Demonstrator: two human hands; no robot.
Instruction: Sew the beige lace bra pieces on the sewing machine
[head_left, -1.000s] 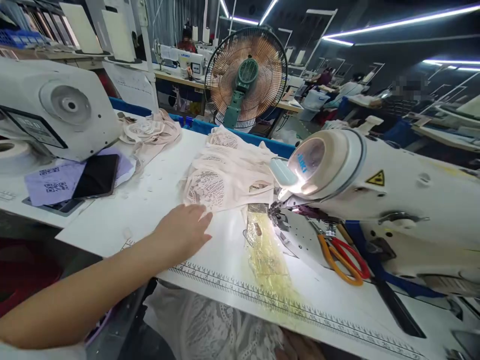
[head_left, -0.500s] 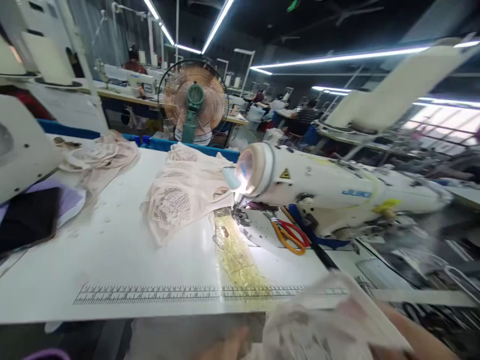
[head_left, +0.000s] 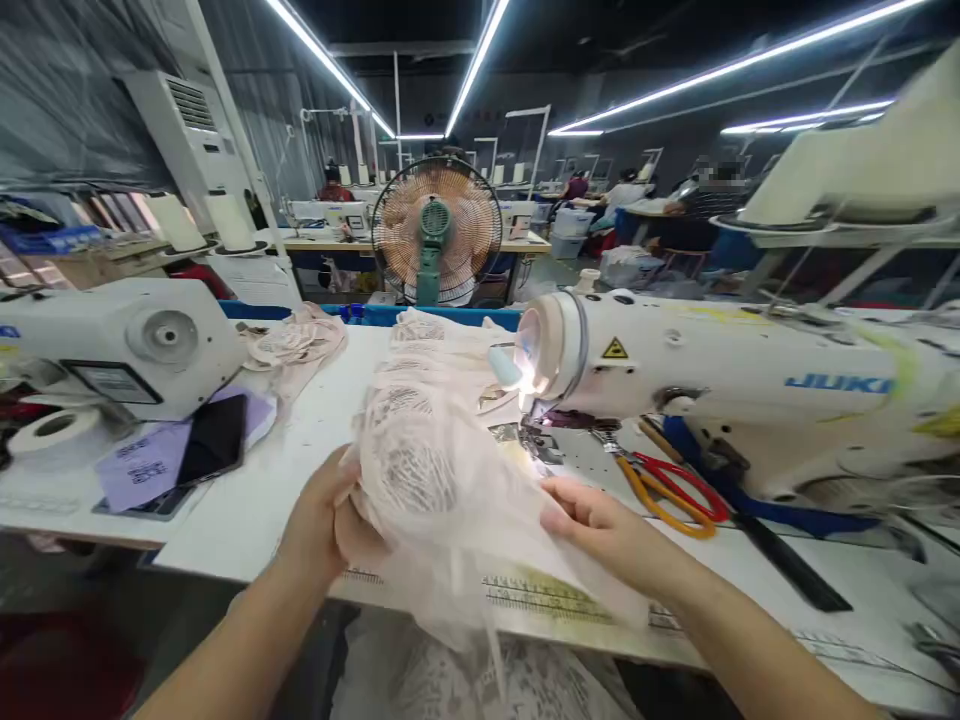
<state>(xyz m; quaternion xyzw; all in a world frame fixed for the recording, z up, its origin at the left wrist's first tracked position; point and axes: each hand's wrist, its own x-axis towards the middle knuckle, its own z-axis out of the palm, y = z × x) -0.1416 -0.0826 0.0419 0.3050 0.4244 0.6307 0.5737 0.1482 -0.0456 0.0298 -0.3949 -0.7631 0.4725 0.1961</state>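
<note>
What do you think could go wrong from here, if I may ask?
The sheer garment, pinched in the left hand and right hand, is loose and close to the lit machine, so it might snag there. The scissors lie beside the right hand, which could knock them or catch the fabric on them.

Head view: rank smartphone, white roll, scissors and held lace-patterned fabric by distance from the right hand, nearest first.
1. Lace-patterned fabric: in the grip of the right hand, spread leftward.
2. Scissors: just to its right, orange and red handles.
3. Smartphone: well to the left, on the purple paper.
4. White roll: farthest left, past the smartphone.
</note>
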